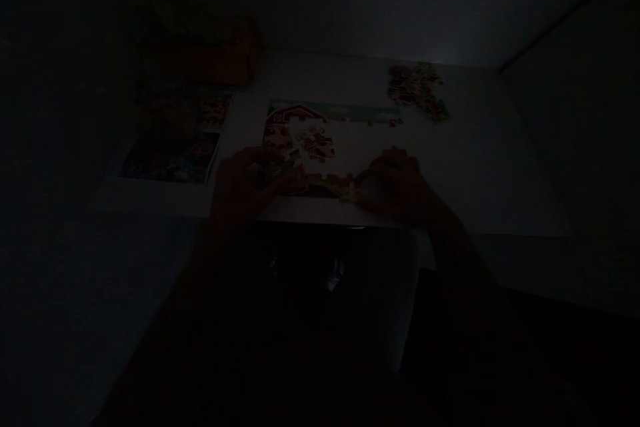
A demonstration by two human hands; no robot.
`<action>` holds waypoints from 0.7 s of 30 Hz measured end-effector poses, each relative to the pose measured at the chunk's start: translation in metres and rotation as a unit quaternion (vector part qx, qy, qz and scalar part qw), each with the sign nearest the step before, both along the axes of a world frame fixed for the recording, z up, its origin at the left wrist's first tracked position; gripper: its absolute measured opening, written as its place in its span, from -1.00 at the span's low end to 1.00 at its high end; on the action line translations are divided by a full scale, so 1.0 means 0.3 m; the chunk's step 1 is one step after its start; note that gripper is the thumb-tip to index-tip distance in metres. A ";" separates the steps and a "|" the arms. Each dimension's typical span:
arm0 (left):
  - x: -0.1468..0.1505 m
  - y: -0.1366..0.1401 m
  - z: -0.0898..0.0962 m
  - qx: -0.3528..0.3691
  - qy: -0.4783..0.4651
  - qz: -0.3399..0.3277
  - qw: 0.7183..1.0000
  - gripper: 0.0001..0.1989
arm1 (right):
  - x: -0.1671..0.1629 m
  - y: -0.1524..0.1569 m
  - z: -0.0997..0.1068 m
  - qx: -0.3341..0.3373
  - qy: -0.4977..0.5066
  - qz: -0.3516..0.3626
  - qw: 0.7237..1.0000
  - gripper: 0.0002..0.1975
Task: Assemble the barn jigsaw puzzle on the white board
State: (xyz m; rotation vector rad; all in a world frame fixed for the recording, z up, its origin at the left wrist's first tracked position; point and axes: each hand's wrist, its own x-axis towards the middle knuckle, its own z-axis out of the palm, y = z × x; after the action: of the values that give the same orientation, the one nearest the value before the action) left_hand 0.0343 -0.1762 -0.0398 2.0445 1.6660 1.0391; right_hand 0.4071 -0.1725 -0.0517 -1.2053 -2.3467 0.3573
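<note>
The scene is very dark. A partly assembled jigsaw puzzle (325, 185) lies on the white table, with a red barn and pale sky along its top edge. Inside its frame sits a loose cluster of joined pieces (319, 143). My left hand (245, 183) rests at the puzzle's lower left, thumb and index finger apart over the pieces. At the lower right, my right hand (400, 183) has its fingers bent and pinched at a puzzle piece (351, 191) on the bottom edge. Dimness hides the exact fingertip contact.
A pile of loose puzzle pieces (419, 90) lies at the back right of the table (480, 160). To the left is a printed picture sheet (170, 157), with an orange-brown box (220, 60) behind it. A wall runs along the back.
</note>
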 end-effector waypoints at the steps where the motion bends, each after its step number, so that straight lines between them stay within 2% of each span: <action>1: 0.000 0.002 -0.001 0.006 0.001 -0.004 1.000 -0.51 | 0.000 0.000 -0.008 0.007 0.004 0.000 1.000 -0.62; 4: 0.005 0.003 0.002 0.006 0.031 -0.025 0.999 -0.50 | -0.011 -0.014 -0.020 0.030 0.002 -0.004 1.000 -0.57; 8: 0.019 -0.003 -0.001 0.000 0.062 -0.042 0.997 -0.48 | -0.048 -0.052 -0.019 0.058 -0.003 0.023 0.998 -0.67; 14: 0.019 -0.008 -0.018 0.028 0.095 -0.050 0.994 -0.47 | -0.073 -0.067 -0.032 0.050 -0.007 0.008 0.999 -0.67; 21: 0.023 -0.015 -0.006 0.023 0.101 -0.080 0.991 -0.55 | -0.072 -0.054 -0.031 0.032 -0.001 0.020 0.999 -0.64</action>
State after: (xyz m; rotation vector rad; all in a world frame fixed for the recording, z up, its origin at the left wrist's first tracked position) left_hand 0.0412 -0.1808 -0.0415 2.3365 1.5489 0.8489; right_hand 0.3856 -0.1887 -0.0610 -1.1301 -2.3683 0.2926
